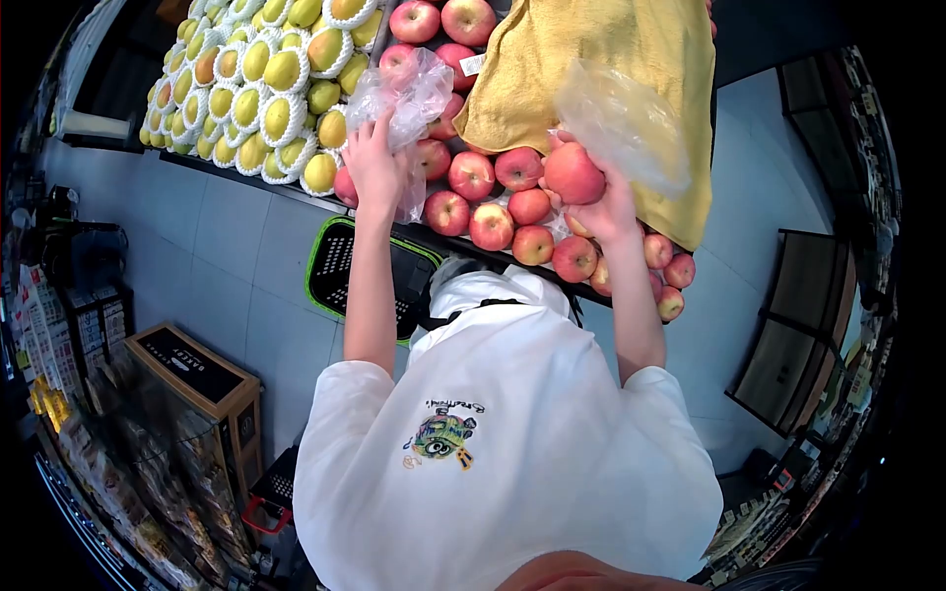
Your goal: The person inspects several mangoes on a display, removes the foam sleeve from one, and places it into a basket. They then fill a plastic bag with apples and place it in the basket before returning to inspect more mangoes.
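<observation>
My right hand (pixel 608 205) is closed around a red apple (pixel 574 175), lifted over the front rows of the display. Just beyond it, a clear plastic bag (pixel 626 128) overlaps a yellow towel (pixel 552 69). At the left, my left hand (pixel 373 165) grips a crumpled clear plastic bag (pixel 409 94), its fingers partly hidden in the film. Part of that bag hangs down beside the wrist, in front of red apples. More loose apples (pixel 491 227) lie between my two hands.
Yellow-green fruit in white foam nets (pixel 251 94) fills the display's left side. Below its front edge is a black shopping basket with a green rim (pixel 317 266). A wooden bakery stand (pixel 192 364) stands at the lower left, and dark shelving (pixel 803 325) lines the right.
</observation>
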Motion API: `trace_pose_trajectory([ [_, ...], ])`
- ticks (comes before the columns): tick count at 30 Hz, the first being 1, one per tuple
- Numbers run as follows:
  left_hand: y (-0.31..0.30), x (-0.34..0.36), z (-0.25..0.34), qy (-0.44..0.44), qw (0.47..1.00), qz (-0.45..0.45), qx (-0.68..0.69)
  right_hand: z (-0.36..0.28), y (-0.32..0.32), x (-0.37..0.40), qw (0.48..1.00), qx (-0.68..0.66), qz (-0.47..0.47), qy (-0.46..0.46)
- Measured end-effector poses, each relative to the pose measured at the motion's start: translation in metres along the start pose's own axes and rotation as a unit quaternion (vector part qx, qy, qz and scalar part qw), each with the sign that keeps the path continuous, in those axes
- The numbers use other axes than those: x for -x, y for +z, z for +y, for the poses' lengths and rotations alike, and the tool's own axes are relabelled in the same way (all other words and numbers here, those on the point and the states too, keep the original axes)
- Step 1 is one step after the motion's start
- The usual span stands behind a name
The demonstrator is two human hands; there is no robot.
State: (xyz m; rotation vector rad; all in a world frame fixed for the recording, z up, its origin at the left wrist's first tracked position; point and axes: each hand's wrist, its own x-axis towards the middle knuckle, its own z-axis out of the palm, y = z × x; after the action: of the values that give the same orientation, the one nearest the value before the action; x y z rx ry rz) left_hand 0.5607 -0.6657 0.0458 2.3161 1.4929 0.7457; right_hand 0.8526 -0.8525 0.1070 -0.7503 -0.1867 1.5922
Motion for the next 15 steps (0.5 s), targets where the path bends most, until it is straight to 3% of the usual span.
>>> trace_pose_trajectory([
  [6,-0.009,0.016,0.016,-0.040,0.977,0.113,0.175,0.003,0.017,-0.003,0.996,0.059,0.064,0.003],
  [8,-0.004,0.020,0.005,-0.039,0.952,0.222,0.208,0.001,0.019,-0.004,0.997,0.058,0.057,0.015],
  [9,-0.002,0.021,0.004,-0.037,0.952,0.219,0.210,0.001,0.018,-0.004,0.997,0.056,0.060,0.013],
  [10,-0.001,0.022,0.003,-0.047,0.910,0.193,0.364,0.000,0.018,-0.004,0.998,0.047,0.047,0.010],
  [11,0.000,0.021,0.002,-0.056,0.843,0.163,0.509,-0.001,0.017,-0.005,0.999,0.039,0.033,0.007],
  [12,-0.016,0.026,0.025,-0.136,0.777,0.075,0.611,-0.003,0.017,-0.005,0.999,0.038,0.033,0.006],
  [13,-0.013,0.029,0.034,-0.135,0.777,0.075,0.610,-0.004,0.016,-0.005,0.999,0.032,0.013,0.006],
  [15,-0.009,0.033,0.050,-0.167,0.739,-0.015,0.653,-0.007,0.015,-0.003,1.000,0.024,-0.009,0.005],
])
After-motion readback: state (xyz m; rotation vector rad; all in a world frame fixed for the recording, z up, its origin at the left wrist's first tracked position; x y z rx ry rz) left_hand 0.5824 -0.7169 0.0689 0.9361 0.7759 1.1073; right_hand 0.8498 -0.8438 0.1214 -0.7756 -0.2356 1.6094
